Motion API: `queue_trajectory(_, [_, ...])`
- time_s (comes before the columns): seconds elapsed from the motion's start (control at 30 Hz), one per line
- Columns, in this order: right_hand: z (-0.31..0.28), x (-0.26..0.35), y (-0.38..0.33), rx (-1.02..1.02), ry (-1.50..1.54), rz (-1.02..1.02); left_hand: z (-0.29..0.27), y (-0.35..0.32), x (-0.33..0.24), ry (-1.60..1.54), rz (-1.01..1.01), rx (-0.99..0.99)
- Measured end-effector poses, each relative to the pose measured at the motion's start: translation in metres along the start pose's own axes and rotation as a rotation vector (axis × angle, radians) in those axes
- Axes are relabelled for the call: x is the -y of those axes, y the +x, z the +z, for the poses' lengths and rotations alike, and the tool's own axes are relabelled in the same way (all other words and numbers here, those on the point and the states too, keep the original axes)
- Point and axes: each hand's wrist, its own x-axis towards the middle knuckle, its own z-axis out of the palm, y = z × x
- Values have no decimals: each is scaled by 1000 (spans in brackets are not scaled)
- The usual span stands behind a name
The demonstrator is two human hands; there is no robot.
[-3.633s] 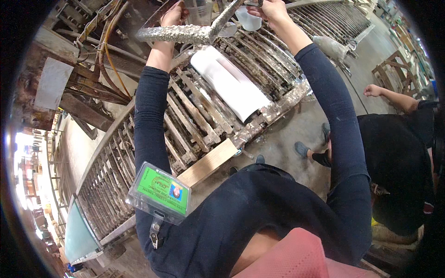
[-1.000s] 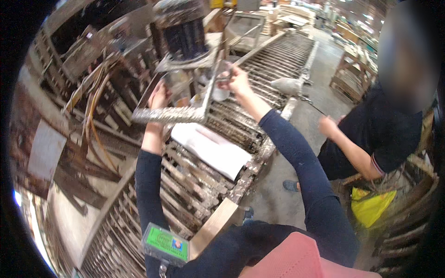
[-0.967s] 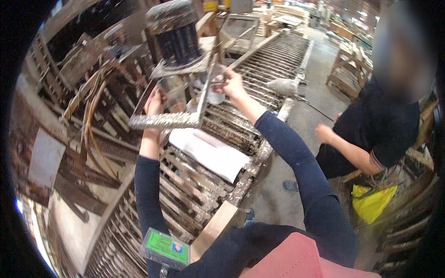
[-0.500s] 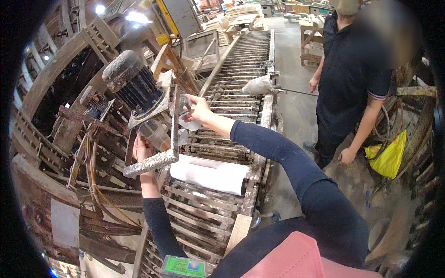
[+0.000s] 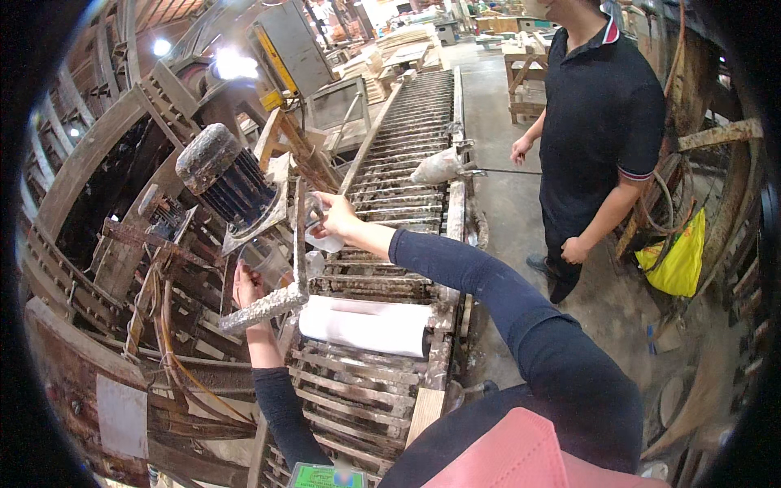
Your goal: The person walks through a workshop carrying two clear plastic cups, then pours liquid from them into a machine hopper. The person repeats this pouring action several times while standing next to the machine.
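Note:
My right hand (image 5: 335, 218) reaches to the far side of a crusted metal bracket (image 5: 264, 309); its fingers are closed on a clear plastic cup (image 5: 312, 213), with a whitish translucent rim below. On the bracket's left side my left hand (image 5: 248, 286) has its fingers bent round the lower edge of a clear, curved plastic piece (image 5: 268, 259). The bracket's bars partly hide both pieces. Just above sits a dark finned motor (image 5: 236, 191) with a crusted cover. A white cylinder (image 5: 366, 325) lies across the slatted conveyor near my hands.
The roller conveyor (image 5: 399, 146) runs away from me, with a wrapped whitish bundle (image 5: 439, 167) at its right rail. Another person (image 5: 598, 122) in a dark shirt stands to the right. A yellow bag (image 5: 679, 260) hangs behind them. Hoses (image 5: 167, 325) dangle at left.
The whole view has shifted slightly, with the motor now lower in it. Both my hands keep nearly the same places at the bracket. The other person's lower hand has moved inward, toward their body.

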Motion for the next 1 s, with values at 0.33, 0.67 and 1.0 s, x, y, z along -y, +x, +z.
queue_trajectory(0.33, [-6, -12, 14, 49, -37, -70, -4, 5, 6, 77, 19, -66])
queue_trajectory(0.67, [-5, -11, 10, 32, -50, -66, 1, -2, -2, 149, 11, 23])
queue_trajectory(1.0, [-2, -9, 8, -55, -21, -68, 12, -11, -8, 140, -31, -84])
